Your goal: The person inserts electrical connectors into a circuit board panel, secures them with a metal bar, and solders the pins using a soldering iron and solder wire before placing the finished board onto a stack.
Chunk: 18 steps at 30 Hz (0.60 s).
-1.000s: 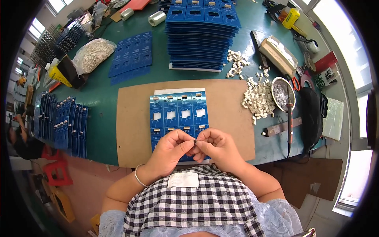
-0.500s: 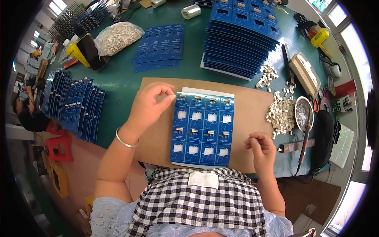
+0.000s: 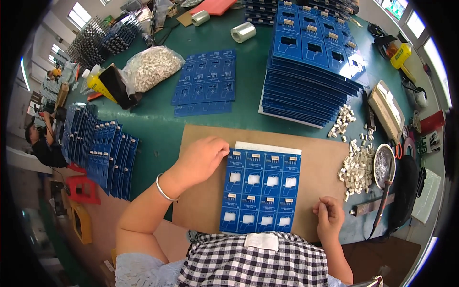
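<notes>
In front of me lies a blue circuit board panel [image 3: 260,191] with cut-out windows and two rows of small white connectors. A white foam sheet [image 3: 267,146] shows beneath it, above its far edge. My left hand [image 3: 203,160], a bangle on its wrist, has its fingers pressed together at the panel's far left corner. Whether they grip the panel or a small part is hidden. To the panel's right, my right hand [image 3: 330,217] is curled with thumb against fingers, above the cardboard [image 3: 318,184] and apart from the panel. Whatever it may hold cannot be made out.
Loose white connectors [image 3: 356,170] lie at right, beside a round dish [image 3: 384,165] and a soldering iron [image 3: 381,208]. A tall stack of blue panels [image 3: 306,86] stands behind. Upright panels [image 3: 103,150], a connector bag [image 3: 155,69] and flat panels [image 3: 205,79] occupy the left side.
The view has shifted, so the whole scene sits lower and further right. My left hand's fingers have closed up at the panel's corner. The right hand stays curled beside the panel.
</notes>
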Each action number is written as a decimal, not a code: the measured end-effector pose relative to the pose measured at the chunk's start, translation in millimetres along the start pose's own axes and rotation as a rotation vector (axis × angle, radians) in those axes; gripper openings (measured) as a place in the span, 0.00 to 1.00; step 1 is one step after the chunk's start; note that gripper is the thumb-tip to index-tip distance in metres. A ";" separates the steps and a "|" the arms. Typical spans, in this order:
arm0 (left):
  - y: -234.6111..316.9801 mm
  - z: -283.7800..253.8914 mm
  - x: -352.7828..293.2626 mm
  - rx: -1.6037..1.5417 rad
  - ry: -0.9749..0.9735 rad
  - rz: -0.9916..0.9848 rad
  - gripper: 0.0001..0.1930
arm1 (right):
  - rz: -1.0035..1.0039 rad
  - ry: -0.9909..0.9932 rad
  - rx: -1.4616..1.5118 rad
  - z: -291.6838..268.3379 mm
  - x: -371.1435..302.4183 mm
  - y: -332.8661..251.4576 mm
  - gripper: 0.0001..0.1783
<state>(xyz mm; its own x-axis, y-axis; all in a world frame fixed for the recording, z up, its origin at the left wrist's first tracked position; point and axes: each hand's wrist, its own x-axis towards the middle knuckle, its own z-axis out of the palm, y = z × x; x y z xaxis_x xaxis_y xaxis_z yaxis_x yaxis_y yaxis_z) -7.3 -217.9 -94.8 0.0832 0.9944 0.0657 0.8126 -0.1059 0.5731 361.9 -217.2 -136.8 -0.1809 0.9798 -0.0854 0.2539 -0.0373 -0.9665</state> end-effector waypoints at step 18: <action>3.0 -2.6 9.2 0.056 -0.069 0.016 0.04 | -0.133 0.005 -0.206 5.5 1.7 -2.9 0.08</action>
<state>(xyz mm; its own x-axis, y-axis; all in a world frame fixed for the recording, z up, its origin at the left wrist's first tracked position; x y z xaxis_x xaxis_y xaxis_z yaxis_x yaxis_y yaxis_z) -5.6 -209.0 -90.4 0.1340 0.9908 0.0168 0.8419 -0.1227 0.5254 355.6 -216.6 -135.5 -0.2211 0.9744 0.0407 0.4164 0.1321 -0.8995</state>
